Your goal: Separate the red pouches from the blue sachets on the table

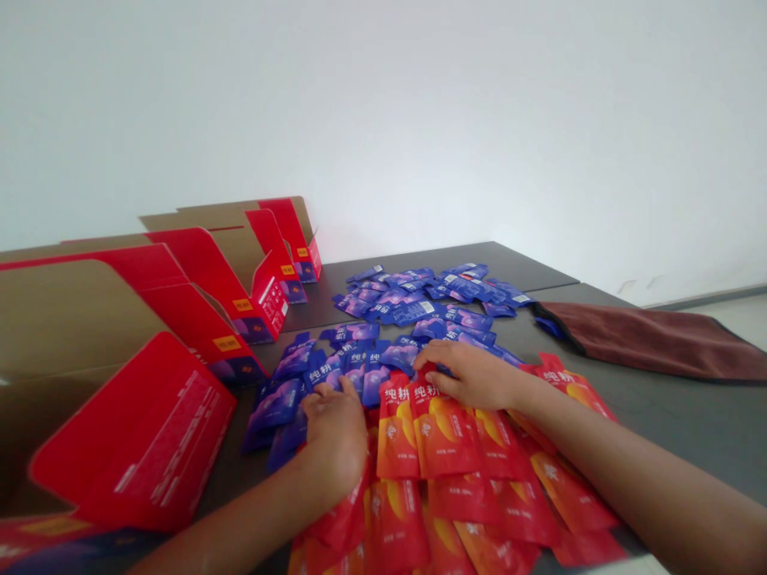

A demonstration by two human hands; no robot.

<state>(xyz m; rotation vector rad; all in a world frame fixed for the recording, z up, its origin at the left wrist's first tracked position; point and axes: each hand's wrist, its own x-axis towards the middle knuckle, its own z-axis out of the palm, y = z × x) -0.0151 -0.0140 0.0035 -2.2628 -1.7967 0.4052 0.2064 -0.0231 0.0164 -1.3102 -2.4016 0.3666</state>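
Note:
My right hand bends its fingers over the top of a red and orange pouch, the thumb against its upper edge. My left hand has its fingers curled down where the blue and red pouches meet; what lies under them is hidden. Overlapping red pouches with a yellow fruit picture cover the near table. Just beyond both hands lie several blue-purple pouches, with white lettering.
Open red cartons with brown insides stand in a row on the left. Farther back is a loose heap of blue pouches. A brown cloth bag lies on the dark table at right. Behind stands a white wall.

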